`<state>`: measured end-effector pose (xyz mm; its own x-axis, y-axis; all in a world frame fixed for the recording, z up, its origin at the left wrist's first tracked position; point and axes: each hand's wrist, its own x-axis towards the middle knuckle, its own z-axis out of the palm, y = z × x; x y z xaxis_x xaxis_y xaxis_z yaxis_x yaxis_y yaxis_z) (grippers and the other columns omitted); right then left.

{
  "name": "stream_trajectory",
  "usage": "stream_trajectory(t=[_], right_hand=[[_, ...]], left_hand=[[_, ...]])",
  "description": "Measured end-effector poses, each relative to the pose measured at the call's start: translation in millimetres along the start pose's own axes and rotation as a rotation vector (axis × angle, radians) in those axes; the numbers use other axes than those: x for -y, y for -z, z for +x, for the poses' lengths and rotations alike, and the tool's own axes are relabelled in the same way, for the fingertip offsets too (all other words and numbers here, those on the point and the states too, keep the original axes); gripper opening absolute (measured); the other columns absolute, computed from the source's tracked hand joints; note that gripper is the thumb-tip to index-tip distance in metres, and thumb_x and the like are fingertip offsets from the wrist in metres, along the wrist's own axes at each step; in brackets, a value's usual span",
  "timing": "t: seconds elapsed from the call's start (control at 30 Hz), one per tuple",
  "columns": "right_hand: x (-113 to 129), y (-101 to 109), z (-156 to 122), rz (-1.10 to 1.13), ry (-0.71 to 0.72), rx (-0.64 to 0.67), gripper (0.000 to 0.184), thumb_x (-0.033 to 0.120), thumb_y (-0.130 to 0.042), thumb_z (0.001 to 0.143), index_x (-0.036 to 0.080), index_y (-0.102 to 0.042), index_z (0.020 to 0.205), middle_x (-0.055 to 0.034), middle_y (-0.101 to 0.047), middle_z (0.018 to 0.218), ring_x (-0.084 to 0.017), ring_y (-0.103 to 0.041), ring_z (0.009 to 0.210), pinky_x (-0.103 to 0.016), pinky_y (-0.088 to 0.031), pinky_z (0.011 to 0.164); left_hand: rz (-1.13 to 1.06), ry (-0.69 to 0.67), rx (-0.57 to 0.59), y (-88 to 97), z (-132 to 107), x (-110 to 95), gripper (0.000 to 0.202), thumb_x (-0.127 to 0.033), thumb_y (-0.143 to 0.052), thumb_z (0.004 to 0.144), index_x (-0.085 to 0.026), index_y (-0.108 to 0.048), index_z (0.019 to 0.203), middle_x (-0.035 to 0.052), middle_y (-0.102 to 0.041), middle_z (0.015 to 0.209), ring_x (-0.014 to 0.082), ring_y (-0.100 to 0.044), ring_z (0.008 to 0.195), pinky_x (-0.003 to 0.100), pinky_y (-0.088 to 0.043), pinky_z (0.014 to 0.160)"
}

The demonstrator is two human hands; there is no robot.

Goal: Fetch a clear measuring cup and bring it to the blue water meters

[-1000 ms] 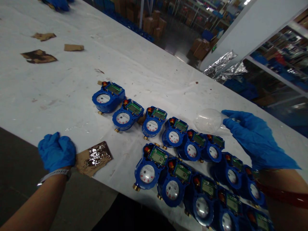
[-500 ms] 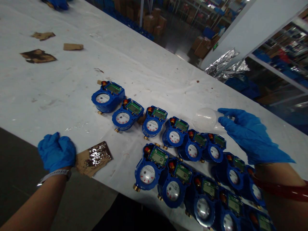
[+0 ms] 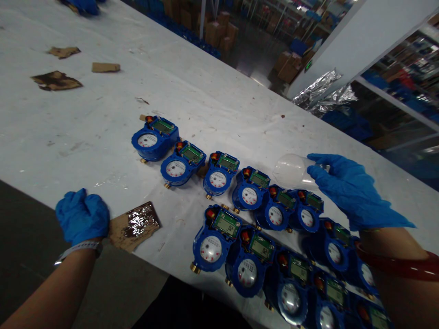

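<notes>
The one camera sits on my head and looks forward and down, tilted so that the white table [image 3: 103, 119] runs slantwise from upper left to lower right. Its near edge cuts across the bottom left of the frame, with dark floor on my side of it. The view is close: my forearms enter from the bottom corners, my left hand [image 3: 82, 217] at that near edge and my right hand [image 3: 346, 189] raised above the table's right part. The rows of blue meters [image 3: 219, 173] lie mid-frame, close below the lens. Beyond the table's far edge, the view reaches stacked cardboard boxes [image 3: 219, 32] and shelving.
</notes>
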<state>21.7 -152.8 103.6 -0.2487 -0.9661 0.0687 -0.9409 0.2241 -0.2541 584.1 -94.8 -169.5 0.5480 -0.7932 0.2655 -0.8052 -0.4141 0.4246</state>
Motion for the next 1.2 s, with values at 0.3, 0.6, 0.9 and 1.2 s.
stream_trajectory(t=[0.3,0.6,0.9,1.2], right_hand=[[4.9,0.8,-3.9,-0.037,-0.022,0.011,0.073,0.059,-0.049,0.08,0.016,-0.07,0.135,-0.0201,-0.07,0.125,-0.044,-0.065,0.116,-0.067,-0.052,0.102],[9.8,1.1,-2.8,-0.066,-0.03,0.031,0.083,0.061,-0.045,0.075,0.011,-0.069,0.136,-0.0224,-0.069,0.127,-0.045,-0.064,0.119,-0.066,-0.051,0.104],[-1.9,0.0,1.6,-0.059,0.073,-0.005,0.069,0.058,-0.05,0.079,0.016,-0.072,0.129,-0.0203,-0.071,0.123,-0.043,-0.065,0.117,-0.067,-0.051,0.103],[0.0,0.1,2.8,-0.04,0.045,0.007,0.072,0.059,-0.049,0.08,0.016,-0.071,0.132,-0.0201,-0.071,0.124,-0.042,-0.065,0.118,-0.065,-0.051,0.104]], left_hand=[[0.015,0.0,0.007,1.5,0.4,-4.2,0.072,-0.045,-0.032,0.096,0.004,-0.06,0.141,0.0259,-0.064,0.135,0.0425,-0.054,0.136,0.058,-0.038,0.122],[0.013,-0.002,0.006,0.6,-0.2,-2.9,0.073,-0.046,-0.032,0.097,0.005,-0.061,0.141,0.0279,-0.063,0.136,0.0434,-0.053,0.137,0.059,-0.038,0.121],[0.001,0.029,0.017,2.5,-1.0,-5.6,0.075,-0.048,-0.032,0.096,0.002,-0.06,0.143,0.0256,-0.062,0.14,0.0413,-0.051,0.14,0.057,-0.035,0.124],[-0.003,-0.02,-0.009,-0.1,-0.7,0.3,0.072,-0.047,-0.033,0.098,0.003,-0.061,0.141,0.0272,-0.063,0.135,0.0427,-0.053,0.137,0.059,-0.038,0.122]])
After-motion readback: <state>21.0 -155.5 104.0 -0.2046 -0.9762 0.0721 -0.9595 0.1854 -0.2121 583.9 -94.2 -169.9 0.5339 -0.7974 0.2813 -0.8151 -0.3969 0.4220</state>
